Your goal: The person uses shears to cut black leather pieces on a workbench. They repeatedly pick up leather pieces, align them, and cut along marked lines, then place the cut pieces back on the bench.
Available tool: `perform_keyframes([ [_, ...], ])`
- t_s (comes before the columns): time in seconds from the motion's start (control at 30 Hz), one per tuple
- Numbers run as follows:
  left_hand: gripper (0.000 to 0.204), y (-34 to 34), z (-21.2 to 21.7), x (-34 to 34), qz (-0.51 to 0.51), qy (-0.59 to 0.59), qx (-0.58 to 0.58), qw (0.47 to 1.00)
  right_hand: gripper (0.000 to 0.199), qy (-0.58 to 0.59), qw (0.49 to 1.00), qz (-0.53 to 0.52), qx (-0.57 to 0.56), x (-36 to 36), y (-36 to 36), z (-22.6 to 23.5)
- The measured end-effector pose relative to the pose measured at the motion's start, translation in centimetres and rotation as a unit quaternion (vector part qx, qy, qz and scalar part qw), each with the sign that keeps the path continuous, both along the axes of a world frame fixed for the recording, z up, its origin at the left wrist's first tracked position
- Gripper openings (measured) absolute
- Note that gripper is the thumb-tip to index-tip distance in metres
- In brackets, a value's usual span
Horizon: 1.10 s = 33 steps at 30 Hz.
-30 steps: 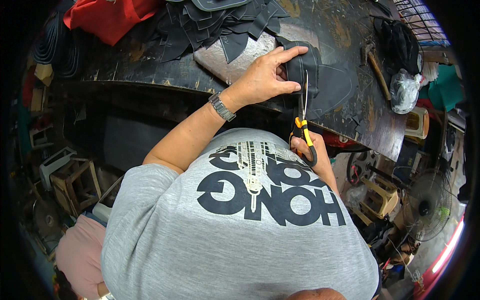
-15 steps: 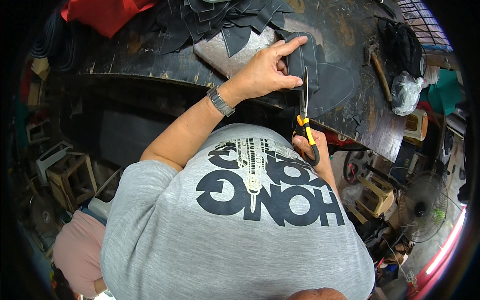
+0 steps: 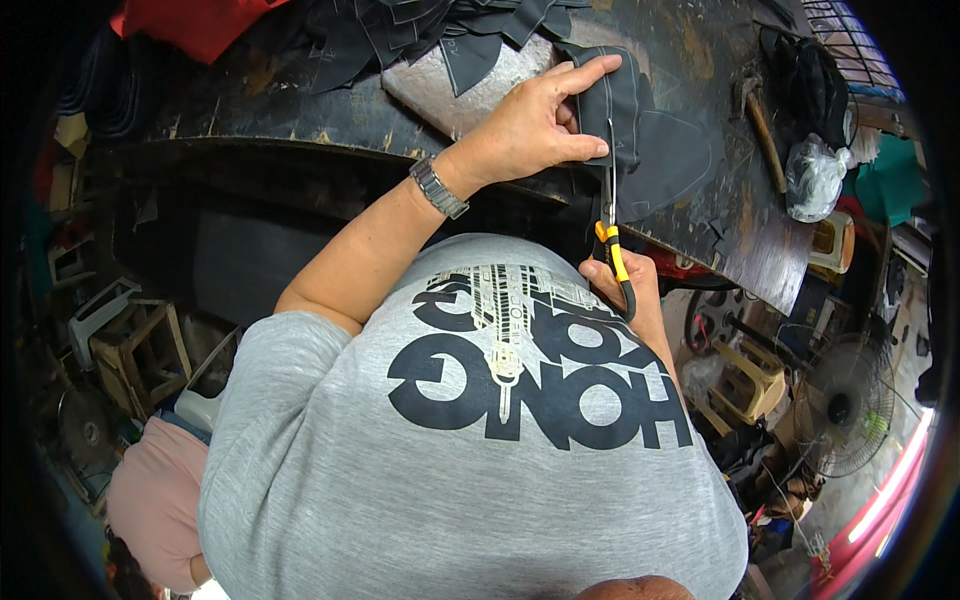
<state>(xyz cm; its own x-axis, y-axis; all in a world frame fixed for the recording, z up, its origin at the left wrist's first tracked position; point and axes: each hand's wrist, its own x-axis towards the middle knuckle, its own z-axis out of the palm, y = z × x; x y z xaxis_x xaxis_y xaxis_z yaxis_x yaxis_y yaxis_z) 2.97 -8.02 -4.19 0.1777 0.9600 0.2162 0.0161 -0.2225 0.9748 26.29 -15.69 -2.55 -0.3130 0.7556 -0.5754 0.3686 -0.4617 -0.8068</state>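
Observation:
My right hand (image 3: 640,280) is closed around the yellow-and-black handles of a pair of scissors (image 3: 614,240). Their long blades point away from me, up against a black fabric piece (image 3: 624,95) with pale marked lines, at the table's front edge. My left hand (image 3: 535,125), a metal watch on its wrist, grips that fabric between thumb and forefinger, just left of the blades. Its other fingers are curled and partly hidden. Another black fabric piece (image 3: 675,155) with a curved pale outline lies flat to the right.
On the dark worn table (image 3: 270,115) rest a pile of black cut pieces (image 3: 420,30), a pale slab (image 3: 430,95), red cloth (image 3: 200,30) and a hammer (image 3: 765,140). A plastic bag (image 3: 813,175) sits near the right edge. Stools and a fan (image 3: 845,405) stand below; someone in pink (image 3: 160,500) is behind left.
The scissors' blades seem nearer together and reach slightly further along the fabric. My left hand keeps nearly the same hold. The whole view has shifted a little.

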Motion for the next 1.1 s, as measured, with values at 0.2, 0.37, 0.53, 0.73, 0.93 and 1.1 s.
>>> perform_keyframes([
  [0.2,0.080,0.0,-0.1,0.1,0.000,-0.008,-0.004,1.000,0.026,0.011,1.000,-0.008,-0.009,0.1,-0.2,0.0],
  [0.37,0.084,-0.7,0.4,0.4,-0.011,0.002,-0.001,1.000,0.028,0.049,0.998,0.006,-0.028,0.7,1.1,0.3],
  [0.53,0.090,-1.7,0.6,0.9,-0.025,0.003,-0.006,1.000,0.041,0.062,0.998,0.026,-0.004,0.0,1.8,0.4],
  [0.73,0.093,-1.5,0.2,0.8,-0.028,-0.010,0.019,0.999,0.037,0.055,0.998,-0.003,-0.019,-0.6,1.4,0.3],
  [0.93,0.092,-1.5,0.1,0.7,-0.029,-0.001,0.025,0.999,0.032,0.018,1.000,0.019,0.015,-0.7,1.3,0.7],
  [1.1,0.093,-1.5,0.2,0.7,-0.029,-0.003,0.014,0.999,0.030,-0.006,1.000,0.005,0.005,-0.9,1.1,0.8],
])
